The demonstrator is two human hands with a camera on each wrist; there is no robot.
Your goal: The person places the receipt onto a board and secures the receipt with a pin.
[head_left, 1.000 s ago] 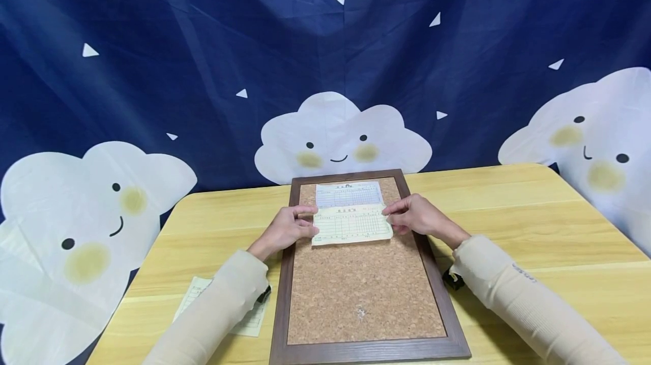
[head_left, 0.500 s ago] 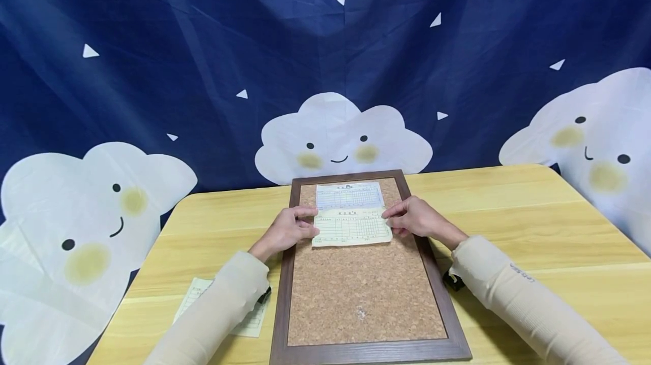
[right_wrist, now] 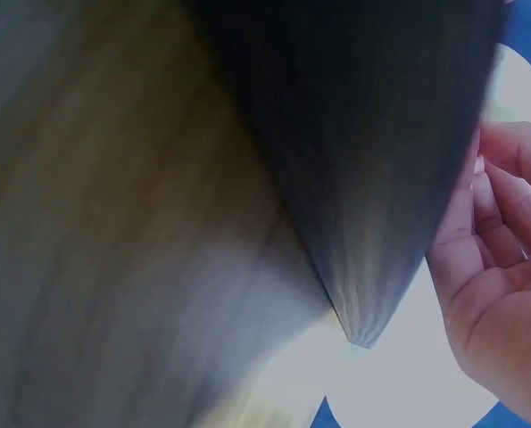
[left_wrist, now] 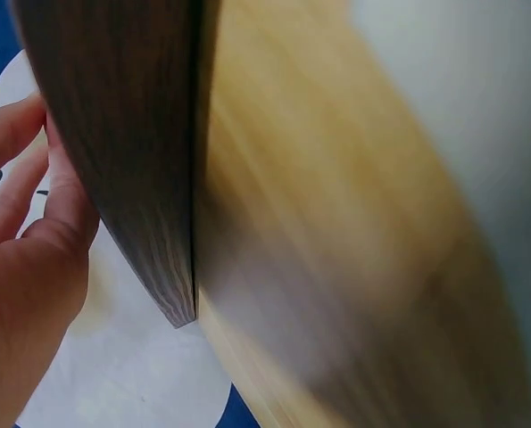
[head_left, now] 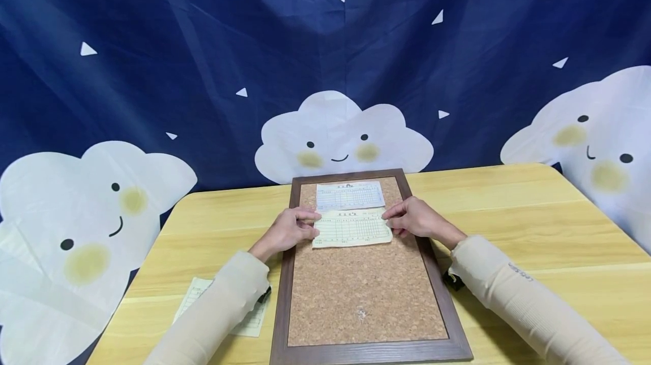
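Observation:
On the upper part of the framed cork board (head_left: 368, 297), a pale yellow form slip (head_left: 351, 229) with a printed grid lies across the cork. Right above it, a bluish-white form slip (head_left: 351, 195) sits near the top of the board. My left hand (head_left: 287, 230) holds the yellow slip by its left edge, index finger above and thumb below. At the opposite edge, my right hand (head_left: 419, 218) pinches the slip near its upper right corner. Both wrist views show the dark frame (left_wrist: 127, 152) from the side, hiding the slip; each hand's fingertips go behind it.
Another pale form slip (head_left: 249, 322) lies on the wooden table (head_left: 508, 212) at the left, partly under the left sleeve (head_left: 218, 303). The board's brown frame borders the cork all round. A blue curtain with clouds (head_left: 346, 144) hangs behind the table.
The yellow slip has shifted very slightly down and away from the bluish-white one, baring more of its lower edge. Both hands keep their hold.

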